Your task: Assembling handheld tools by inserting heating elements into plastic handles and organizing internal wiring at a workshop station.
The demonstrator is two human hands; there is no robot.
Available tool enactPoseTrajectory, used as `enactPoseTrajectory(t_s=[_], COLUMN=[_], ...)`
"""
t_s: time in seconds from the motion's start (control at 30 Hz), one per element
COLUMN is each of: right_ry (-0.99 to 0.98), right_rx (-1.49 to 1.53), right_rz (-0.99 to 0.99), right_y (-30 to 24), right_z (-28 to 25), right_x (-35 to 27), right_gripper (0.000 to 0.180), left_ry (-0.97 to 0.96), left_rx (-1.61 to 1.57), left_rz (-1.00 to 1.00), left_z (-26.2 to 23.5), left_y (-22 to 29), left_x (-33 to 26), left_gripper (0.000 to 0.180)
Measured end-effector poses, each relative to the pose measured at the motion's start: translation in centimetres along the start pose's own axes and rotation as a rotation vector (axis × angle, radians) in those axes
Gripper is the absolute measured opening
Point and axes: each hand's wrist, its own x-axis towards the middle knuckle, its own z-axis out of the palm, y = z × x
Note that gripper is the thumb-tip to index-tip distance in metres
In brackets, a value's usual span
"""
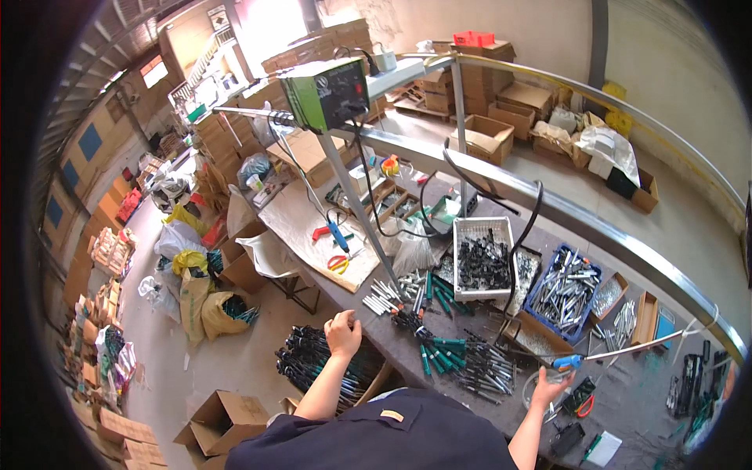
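My left hand hovers by the table's near edge, over a carton of black and dark green rods. Its fingers are loosely bent and apart, and I see nothing in them. To the right, my right hand is open with fingers spread, just below a blue powered screwdriver; whether they touch is unclear. Red-handled pliers lie beside that hand. Between my hands, green-ended rods and thin dark metal rods are piled on the table, with silvery tubes farther left.
A white basket of black parts and a blue crate of metal tubes stand behind the piles. A metal frame carrying a green-and-black power box crosses above the table. Cartons and sacks occupy the left floor.
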Motion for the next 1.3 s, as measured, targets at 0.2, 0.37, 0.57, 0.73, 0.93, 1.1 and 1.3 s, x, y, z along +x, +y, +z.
enactPoseTrajectory(t_s=[0.2, 0.37, 0.57, 0.73, 0.93, 1.1, 1.3], right_ry=[-0.116, -0.235, -0.185, -0.229, -0.334, -0.309, -0.314], right_rx=[-0.109, 0.160, 0.025, 0.076, -0.074, 0.033, -0.084], right_rz=[-0.095, 0.233, 0.285, -0.064, 0.015, 0.075, 0.054], right_y=[0.1, -0.7, 0.3, -3.4, -7.6, -7.2, -9.6], right_z=[3.0, 2.8, 0.2, -2.1, -3.2, -2.4, -1.5], right_x=[3.9, 1.5, -3.7, -5.2, -5.0, -5.2, -5.7], right_gripper=[0.045, 0.031, 0.045, 0.068, 0.051, 0.032, 0.037], left_ry=[-0.145, -0.330, -0.532, -0.554, -0.627, -0.666, -0.588], left_rx=[0.157, 0.263, 0.385, 0.385, 0.363, 0.313, 0.279], left_rz=[-0.088, -0.174, -0.388, -0.424, -0.364, -0.282, -0.327], left_z=[0.9, 2.3, 1.4, 2.7, 4.6, 6.6, 5.7], left_y=[-5.4, -11.9, -15.2, -16.7, -13.3, -10.6, -12.1], left_x=[-3.0, -7.7, -11.2, -11.4, -8.9, -7.0, -8.0], left_gripper=[0.024, 0.024, 0.030, 0.031, 0.034, 0.034, 0.029])
